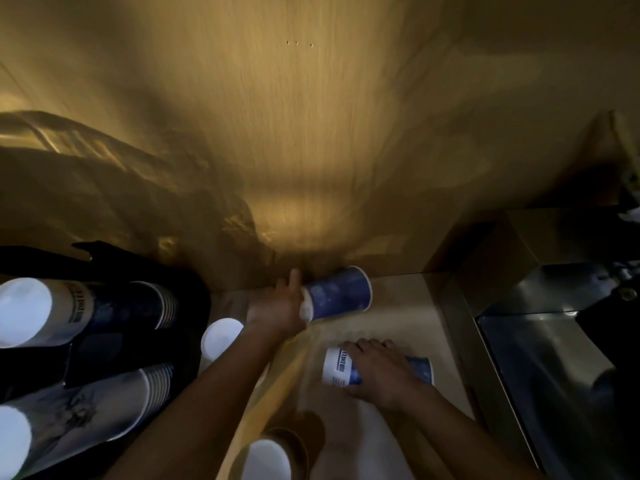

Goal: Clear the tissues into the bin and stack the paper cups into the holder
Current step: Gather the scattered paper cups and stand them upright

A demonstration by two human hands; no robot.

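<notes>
My left hand (277, 308) grips a blue paper cup (341, 293) by its base, holding it on its side above the counter near the back wall. My right hand (379, 370) is closed over a second blue and white paper cup (336, 367) lying on its side on the wooden counter (398, 320). At the left, a black cup holder (131, 355) carries two stacks of nested cups, an upper stack (86, 311) and a lower stack (86, 415), their white bases toward me. No tissues or bin are visible.
An upturned white-bottomed cup (221, 336) stands between the holder and my left arm, and another (265, 460) sits at the bottom edge. A dark metal sink or appliance (554, 358) fills the right side. A wood panel wall (311, 133) rises behind.
</notes>
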